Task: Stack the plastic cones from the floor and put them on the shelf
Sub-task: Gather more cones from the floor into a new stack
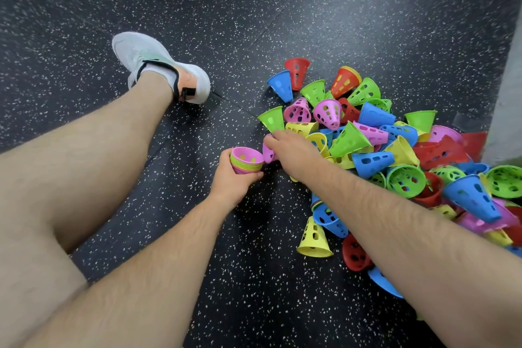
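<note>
- A stack of cones point(246, 162), pink on top with green and pink rims showing beneath, sits in the left hand point(234, 178), wide end up; the fingers wrap round its lower part and are closed on it.
- Just beside the stack, a single pink cone point(267, 152) is pinched in the right hand point(293, 154), whose fingers curl round it; most of this cone is hidden behind the hand.
- The pile of cones point(395, 155) spreads over the floor point(254, 22) to the right: red, blue, green, yellow and pink ones, lying on their sides, tilted or mouth up, many touching or nested.
- The right forearm crosses over the near part of the pile and covers several cones.
- A yellow cone point(314, 239) stands upright on its wide end close to the forearm, with a blue one touching it.
- A bare leg and a pale shoe point(158, 65) rest on the speckled dark floor, well apart from the pile.
- At the right edge a pale wall point(505, 110) is cut off.
</note>
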A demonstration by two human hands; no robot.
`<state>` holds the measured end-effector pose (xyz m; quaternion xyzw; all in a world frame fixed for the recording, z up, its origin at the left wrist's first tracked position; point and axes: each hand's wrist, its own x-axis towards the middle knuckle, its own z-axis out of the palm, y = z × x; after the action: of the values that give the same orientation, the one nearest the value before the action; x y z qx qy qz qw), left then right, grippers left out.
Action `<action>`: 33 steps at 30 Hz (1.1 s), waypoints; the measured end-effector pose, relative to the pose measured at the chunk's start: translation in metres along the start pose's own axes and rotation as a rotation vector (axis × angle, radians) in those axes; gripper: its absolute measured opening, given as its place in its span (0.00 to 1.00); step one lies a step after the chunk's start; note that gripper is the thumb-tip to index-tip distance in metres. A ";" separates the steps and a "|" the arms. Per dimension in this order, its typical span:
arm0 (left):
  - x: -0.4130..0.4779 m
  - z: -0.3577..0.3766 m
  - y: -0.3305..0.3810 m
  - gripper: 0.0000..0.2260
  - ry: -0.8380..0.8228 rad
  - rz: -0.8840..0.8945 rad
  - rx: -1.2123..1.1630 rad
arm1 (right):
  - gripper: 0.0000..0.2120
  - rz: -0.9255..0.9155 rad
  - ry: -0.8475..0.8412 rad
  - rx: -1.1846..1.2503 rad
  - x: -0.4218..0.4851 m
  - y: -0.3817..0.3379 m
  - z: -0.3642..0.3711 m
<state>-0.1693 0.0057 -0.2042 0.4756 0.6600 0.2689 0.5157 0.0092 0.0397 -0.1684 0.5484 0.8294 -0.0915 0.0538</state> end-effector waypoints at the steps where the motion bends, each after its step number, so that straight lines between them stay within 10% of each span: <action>1: -0.001 0.000 0.000 0.31 -0.002 0.000 0.001 | 0.24 0.002 -0.004 0.008 -0.002 0.001 0.001; 9: -0.006 -0.002 0.000 0.30 -0.004 -0.006 0.013 | 0.20 0.065 0.004 0.061 -0.007 0.006 0.005; 17: -0.005 0.006 0.005 0.32 -0.038 0.005 -0.017 | 0.07 0.173 0.414 0.518 -0.022 0.007 -0.014; 25: -0.030 0.016 0.062 0.35 -0.082 0.142 -0.018 | 0.11 0.130 0.238 0.613 -0.069 -0.006 -0.037; 33: -0.091 0.018 0.142 0.20 -0.169 0.312 0.065 | 0.09 0.217 0.434 0.791 -0.134 -0.013 -0.113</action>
<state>-0.1015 -0.0214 -0.0512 0.6098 0.5407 0.2831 0.5056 0.0512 -0.0624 -0.0309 0.6171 0.6607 -0.2776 -0.3250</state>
